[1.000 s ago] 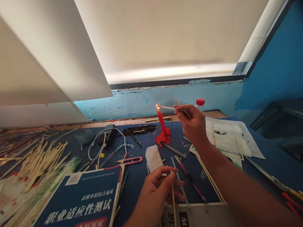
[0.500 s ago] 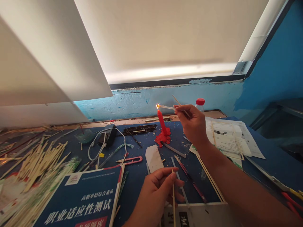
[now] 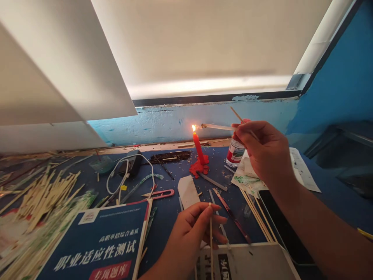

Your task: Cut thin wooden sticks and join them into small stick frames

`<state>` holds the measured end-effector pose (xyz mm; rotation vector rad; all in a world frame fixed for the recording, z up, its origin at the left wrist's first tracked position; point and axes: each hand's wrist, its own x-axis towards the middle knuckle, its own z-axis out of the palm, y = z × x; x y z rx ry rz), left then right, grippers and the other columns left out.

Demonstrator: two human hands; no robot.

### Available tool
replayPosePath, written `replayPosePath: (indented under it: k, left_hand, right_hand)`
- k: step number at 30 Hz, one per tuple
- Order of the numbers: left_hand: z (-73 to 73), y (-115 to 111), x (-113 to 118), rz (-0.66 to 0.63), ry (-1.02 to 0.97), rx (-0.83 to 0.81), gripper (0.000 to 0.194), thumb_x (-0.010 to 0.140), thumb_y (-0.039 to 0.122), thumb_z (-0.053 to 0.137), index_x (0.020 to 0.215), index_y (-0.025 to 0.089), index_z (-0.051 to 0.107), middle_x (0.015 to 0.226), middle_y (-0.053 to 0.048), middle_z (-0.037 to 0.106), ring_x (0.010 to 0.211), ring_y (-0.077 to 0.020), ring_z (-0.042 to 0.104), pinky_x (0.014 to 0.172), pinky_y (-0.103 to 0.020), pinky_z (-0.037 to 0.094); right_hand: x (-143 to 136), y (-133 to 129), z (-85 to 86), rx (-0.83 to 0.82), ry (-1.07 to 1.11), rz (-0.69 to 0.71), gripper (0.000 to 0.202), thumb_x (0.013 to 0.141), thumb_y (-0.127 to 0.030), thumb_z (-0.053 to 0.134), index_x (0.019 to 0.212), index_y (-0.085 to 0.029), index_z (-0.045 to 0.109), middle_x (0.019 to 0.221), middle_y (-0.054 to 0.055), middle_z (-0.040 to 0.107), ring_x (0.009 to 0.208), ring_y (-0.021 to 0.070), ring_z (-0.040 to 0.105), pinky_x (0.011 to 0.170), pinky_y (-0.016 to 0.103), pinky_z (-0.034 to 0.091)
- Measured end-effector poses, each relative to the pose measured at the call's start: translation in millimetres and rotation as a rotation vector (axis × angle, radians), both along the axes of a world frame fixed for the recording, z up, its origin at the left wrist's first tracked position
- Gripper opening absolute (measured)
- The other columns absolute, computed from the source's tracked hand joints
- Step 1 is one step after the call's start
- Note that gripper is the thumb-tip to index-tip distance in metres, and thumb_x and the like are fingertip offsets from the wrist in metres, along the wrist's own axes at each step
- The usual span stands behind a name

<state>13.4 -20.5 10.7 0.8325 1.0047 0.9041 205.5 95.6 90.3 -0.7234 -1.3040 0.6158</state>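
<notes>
My left hand pinches a thin bamboo stick upright between thumb and forefinger, low at the front. In my right hand is a translucent whitish glue stick, pointing left, its tip browned. A second thin bamboo stick slants up from the same fingers. The glue stick's tip is just right of the flame of a lit red candle, a small gap between them. The candle stands in a pool of red wax.
A blue book and a pile of bamboo sticks lie left. Pink-handled snips, a craft knife and a white block are mid-table. A bottle, papers and a phone lie right.
My right hand has moved right, drawing the glue stick's tip out of the candle flame. The bottle and phone now show more. My left hand stays nearly in place with its stick.
</notes>
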Motion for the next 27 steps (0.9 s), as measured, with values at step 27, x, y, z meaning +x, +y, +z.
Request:
replayPosePath:
  k: [27]
  left_hand:
    - [0.2,-7.3,-1.3,-0.044,-0.022,0.095,0.038,0.092,0.051,0.070,0.104,0.015,0.073,0.077,-0.006,0.074,0.054,-0.0162,0.070,0.045,-0.023,0.056]
  right_hand:
    - [58.0,-78.7,-88.7,-0.502,-0.080,0.312,0.015,0.085,-0.019,0.083,0.087,-0.029,0.072,0.099,-0.002,0.075,0.084,0.0109,0.073,0.080,0.015,0.062]
